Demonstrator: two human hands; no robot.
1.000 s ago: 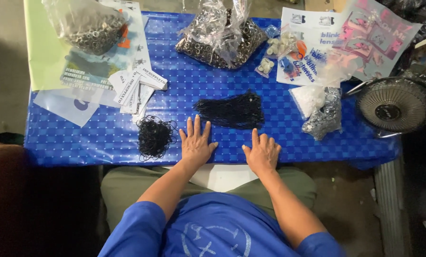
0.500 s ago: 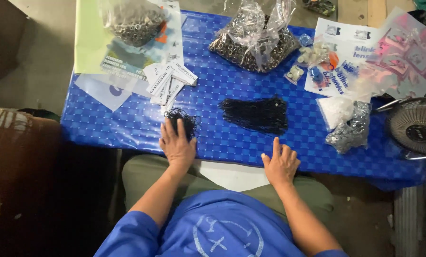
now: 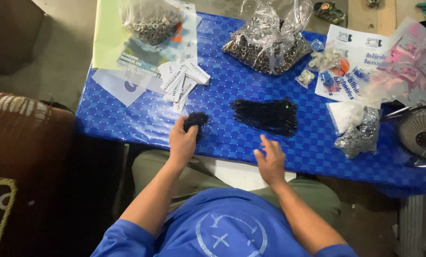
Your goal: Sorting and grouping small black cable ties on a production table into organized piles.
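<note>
The left hand (image 3: 182, 143) rests at the near edge of the blue checked plastic-covered worktop (image 3: 127, 119), its fingers curled round a small dark tangled clump of thin black loops (image 3: 196, 121), so it looks to be gathering or lifting that clump; how firmly it grips I cannot tell, since the fingertips are hidden under the mass. The right hand (image 3: 270, 162) lies near the worktop's front edge with its fingers loosely spread and holding nothing, just in front of a larger flat bundle of long black strands (image 3: 266, 115), which sits at mid-worktop, apart from the small clump. As a judgement, the work in hand is the sorting or picking of pieces from the black material, and the next move would call for a fine pinch to draw single pieces free without dragging the whole tangle. Just beyond the left hand lies a fanned stack of small white printed cards (image 3: 182, 81), close enough to be brushed. Farther back stand a clear plastic bag of small metal rings (image 3: 151, 19) and a second, wider clear bag of dark metal rings (image 3: 267, 45). To the right are a crumpled silvery bag (image 3: 360, 135), printed sheets, and a round fan grille (image 3: 422, 133) at the worktop's edge.
</note>
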